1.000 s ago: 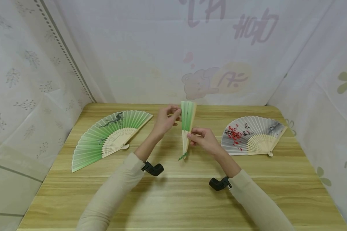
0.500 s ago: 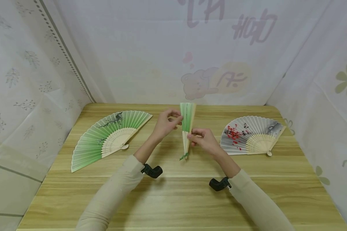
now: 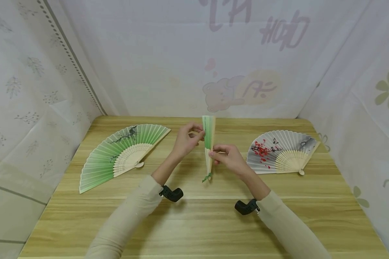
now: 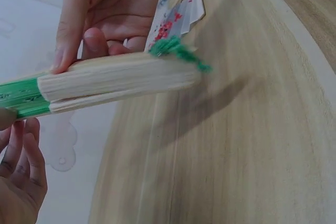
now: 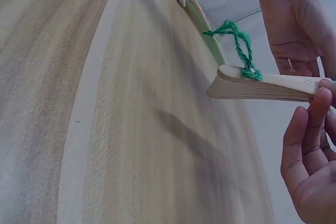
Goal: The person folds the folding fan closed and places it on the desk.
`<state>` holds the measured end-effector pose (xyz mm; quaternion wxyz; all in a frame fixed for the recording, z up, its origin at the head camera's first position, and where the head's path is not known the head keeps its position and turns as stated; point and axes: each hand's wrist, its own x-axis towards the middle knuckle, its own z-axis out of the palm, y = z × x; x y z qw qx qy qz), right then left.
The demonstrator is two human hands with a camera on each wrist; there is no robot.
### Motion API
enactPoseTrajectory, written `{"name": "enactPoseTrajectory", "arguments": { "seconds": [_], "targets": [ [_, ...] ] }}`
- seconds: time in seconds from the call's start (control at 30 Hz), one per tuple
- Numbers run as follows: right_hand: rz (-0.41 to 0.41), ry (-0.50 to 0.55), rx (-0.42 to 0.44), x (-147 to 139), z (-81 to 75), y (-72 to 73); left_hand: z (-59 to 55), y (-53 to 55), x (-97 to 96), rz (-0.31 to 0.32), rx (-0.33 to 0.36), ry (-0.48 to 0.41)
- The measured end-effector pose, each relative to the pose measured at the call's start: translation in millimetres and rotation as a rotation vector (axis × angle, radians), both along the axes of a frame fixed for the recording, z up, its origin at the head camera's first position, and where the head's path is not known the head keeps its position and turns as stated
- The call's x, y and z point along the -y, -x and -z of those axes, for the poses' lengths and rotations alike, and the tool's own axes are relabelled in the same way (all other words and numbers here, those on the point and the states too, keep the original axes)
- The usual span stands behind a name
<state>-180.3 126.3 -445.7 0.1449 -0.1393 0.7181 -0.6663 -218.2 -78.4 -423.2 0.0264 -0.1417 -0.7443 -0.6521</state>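
Observation:
In the head view, a nearly folded green hand fan (image 3: 209,133) stands almost upright over the middle of the table, its pivot end down. My left hand (image 3: 185,141) pinches the left edge of its green leaf between thumb and fingers. Lower down, my right hand (image 3: 228,157) grips the pale wooden ribs from the right. A green cord (image 5: 242,48) hangs from the pivot end. In the left wrist view, the ribs (image 4: 121,80) lie stacked with a narrow gap between them, and my right thumb presses on them.
A spread green fan (image 3: 123,154) with a dark branch print lies on the table (image 3: 194,223) at left. At right lies a spread grey fan (image 3: 278,153) with red blossoms. Printed cloth (image 3: 149,64) walls off the back and both sides.
The held fan looks narrower at its top, its right edge now further left. My left hand has come slightly lower and onto the leaf's edge. The spread fans stay put.

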Motion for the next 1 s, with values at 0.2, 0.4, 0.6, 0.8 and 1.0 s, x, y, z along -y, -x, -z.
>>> {"name": "enactPoseTrajectory", "arguments": {
  "seconds": [0.2, 0.4, 0.6, 0.8, 1.0],
  "targets": [
    [0.001, -0.029, -0.011, 2.7, -1.5, 0.7, 3.7, -2.6, 0.4, 0.023, 0.098, -0.010],
    [0.037, -0.039, 0.029, 3.9, -2.1, 1.0, 7.4, -6.0, 2.4, 0.070, 0.169, -0.018],
    [0.053, -0.040, 0.022, 2.7, -0.8, 2.1, 11.1, -7.8, 4.8, 0.146, 0.196, 0.011],
    [0.057, -0.047, -0.003, 2.8, 0.2, 1.7, 11.4, -9.5, 7.2, 0.172, 0.203, 0.019],
    [0.077, -0.040, -0.001, 2.6, 2.9, 1.0, 11.0, -10.3, 6.8, 0.154, 0.194, 0.030]
  ]
}}
